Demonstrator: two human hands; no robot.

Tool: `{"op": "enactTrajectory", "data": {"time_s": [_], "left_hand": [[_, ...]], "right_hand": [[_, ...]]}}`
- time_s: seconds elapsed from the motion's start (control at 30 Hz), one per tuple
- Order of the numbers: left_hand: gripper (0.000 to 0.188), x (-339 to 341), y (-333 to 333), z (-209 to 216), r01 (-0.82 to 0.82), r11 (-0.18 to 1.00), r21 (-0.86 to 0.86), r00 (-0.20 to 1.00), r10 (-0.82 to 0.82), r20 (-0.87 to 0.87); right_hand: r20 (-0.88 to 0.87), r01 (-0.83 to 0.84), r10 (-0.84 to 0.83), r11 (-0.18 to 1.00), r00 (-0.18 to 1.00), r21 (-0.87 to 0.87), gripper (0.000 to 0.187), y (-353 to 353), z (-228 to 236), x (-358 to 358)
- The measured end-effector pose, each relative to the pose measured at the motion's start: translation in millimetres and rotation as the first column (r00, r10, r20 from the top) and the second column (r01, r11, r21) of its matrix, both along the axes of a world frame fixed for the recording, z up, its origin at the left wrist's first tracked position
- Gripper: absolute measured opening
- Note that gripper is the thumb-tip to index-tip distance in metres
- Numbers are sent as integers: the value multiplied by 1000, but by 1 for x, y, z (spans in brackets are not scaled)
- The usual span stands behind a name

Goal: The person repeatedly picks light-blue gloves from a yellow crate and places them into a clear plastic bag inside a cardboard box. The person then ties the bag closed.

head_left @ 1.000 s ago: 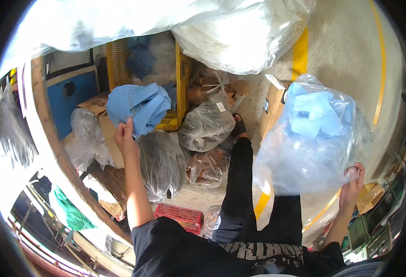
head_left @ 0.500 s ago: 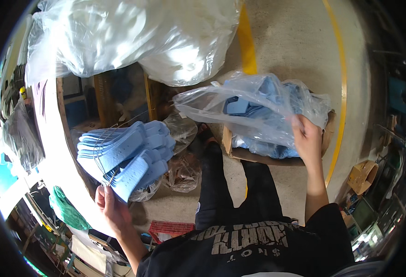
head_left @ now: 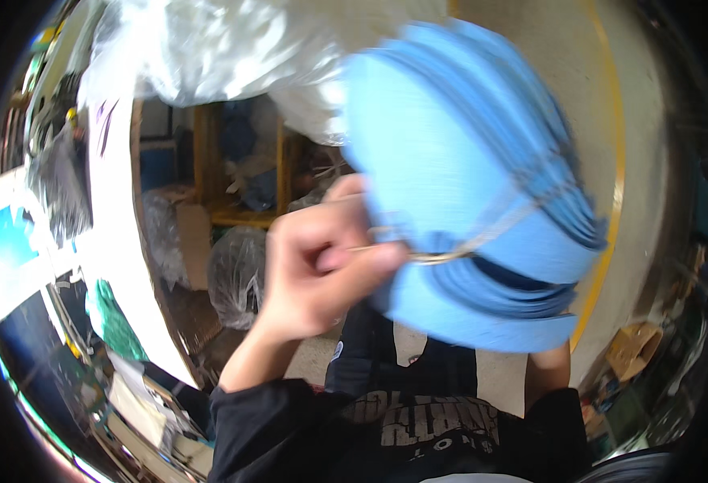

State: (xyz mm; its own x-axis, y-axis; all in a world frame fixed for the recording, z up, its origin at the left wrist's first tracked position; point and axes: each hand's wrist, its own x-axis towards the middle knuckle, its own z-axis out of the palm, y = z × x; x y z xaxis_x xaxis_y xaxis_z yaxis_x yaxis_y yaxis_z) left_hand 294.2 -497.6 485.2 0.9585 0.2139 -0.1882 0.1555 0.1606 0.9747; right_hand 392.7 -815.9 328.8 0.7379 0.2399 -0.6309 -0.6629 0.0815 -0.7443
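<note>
A bundle of blue sole-shaped foam pieces (head_left: 442,153), tied round with a thin string (head_left: 495,237), hangs large in front of me, smeared a little by motion. My left hand (head_left: 313,258) is closed, its thumb and fingers pinching the string at the bundle's left side. Behind the bundle my right hand is hidden; only my right forearm (head_left: 549,374) shows below it. The open box with the plastic bag of blue pieces, seen earlier, is covered by the bundle.
A large clear plastic bag (head_left: 225,52) bulges at the top. On the left stands a white tabletop (head_left: 116,201), with a wooden shelf (head_left: 241,217) and a clear bag (head_left: 238,278) beside it. A cardboard box (head_left: 631,352) lies at the right, beyond a yellow floor line (head_left: 621,161).
My left hand has lifted the bundle by its string and swung it from the left to the middle right, close to me. It now covers the box and my right hand.
</note>
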Motion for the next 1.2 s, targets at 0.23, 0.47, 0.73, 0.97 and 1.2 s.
{"op": "enactTrajectory", "data": {"time_s": [0.23, 0.47, 0.73, 0.97, 1.2], "left_hand": [[49, 15, -32, -67, 12, 1000, 15, 998, -13, 67], [39, 13, -49, -114, -12, 904, 427, 999, 29, -35], [15, 15, -88, -127, 42, 805, 591, 990, -113, 84], [15, 41, -83, -149, 19, 864, 503, 999, -41, 33], [32, 64, -65, -158, -18, 888, 459, 995, 60, -78]], "right_hand": [[-11, 70, -69, 996, 998, 64, 55, -31, 13, 35], [112, -302, 308, 951, 945, -67, 56, 36, 54, 27], [265, -275, 508, 754, 819, -597, 49, 111, 59, 68], [575, -212, 805, 593, 145, -776, 33, 108, 69, 27], [346, 53, 505, 507, 790, -860, 36, 43, 13, -15]]}}
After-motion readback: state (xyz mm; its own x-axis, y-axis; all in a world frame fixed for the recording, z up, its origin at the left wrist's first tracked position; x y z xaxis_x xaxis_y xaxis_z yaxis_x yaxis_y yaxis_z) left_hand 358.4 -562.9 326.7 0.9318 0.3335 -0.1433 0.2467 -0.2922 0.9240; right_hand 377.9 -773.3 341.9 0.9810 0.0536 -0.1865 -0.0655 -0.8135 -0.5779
